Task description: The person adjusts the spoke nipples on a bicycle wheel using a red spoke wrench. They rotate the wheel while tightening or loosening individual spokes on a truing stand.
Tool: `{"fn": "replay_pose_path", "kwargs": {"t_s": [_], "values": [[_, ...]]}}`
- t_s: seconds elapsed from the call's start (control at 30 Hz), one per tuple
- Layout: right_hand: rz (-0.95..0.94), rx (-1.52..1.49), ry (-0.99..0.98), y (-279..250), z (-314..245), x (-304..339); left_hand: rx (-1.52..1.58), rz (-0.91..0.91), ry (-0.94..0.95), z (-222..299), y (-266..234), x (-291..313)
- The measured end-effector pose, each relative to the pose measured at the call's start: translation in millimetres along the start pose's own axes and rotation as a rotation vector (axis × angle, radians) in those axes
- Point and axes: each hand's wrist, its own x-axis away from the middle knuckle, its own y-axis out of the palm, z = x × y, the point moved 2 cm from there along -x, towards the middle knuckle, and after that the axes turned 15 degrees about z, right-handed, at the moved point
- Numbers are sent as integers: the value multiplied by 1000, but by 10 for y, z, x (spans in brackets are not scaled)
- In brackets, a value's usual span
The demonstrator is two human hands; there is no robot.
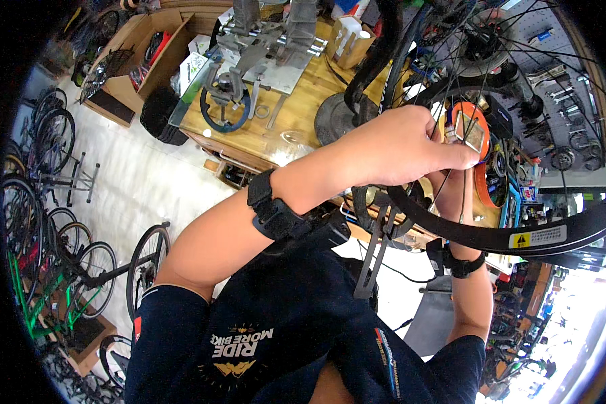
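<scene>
A bicycle wheel stands in front of me at the right, its black rim (505, 237) sweeping round below my hands and its thin spokes (466, 195) running up to the hub (479, 44). My left hand (411, 145) reaches across, thumb and fingers closed in a pinch at a spoke. Below and behind it, my right hand (455, 192) is inside the wheel among the spokes; its fingertips are mostly hidden. Just beyond the left thumb sits an orange ring-shaped thing (481, 124), seen through the spokes. The black round base (340, 118) of a stand is beside my left forearm.
The wooden bench (283, 131) carries a metal fixture (239, 74) and a box (349, 40). Tools hang on the pegboard (555, 87) at right. Several bicycles (81, 269) stand at left, near an open cardboard box (131, 74). A drawer (232, 151) is under the bench.
</scene>
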Motion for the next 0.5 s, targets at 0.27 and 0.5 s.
{"fn": "replay_pose_path", "kwargs": {"t_s": [0.27, 0.5], "values": [[-26, 296, -21, -89, -198, 17, -15, -28, 32, -25, -18, -47], [-31, 132, 77, 41, -317, 188, 27, -27, -4, -68, -1, -45]]}}
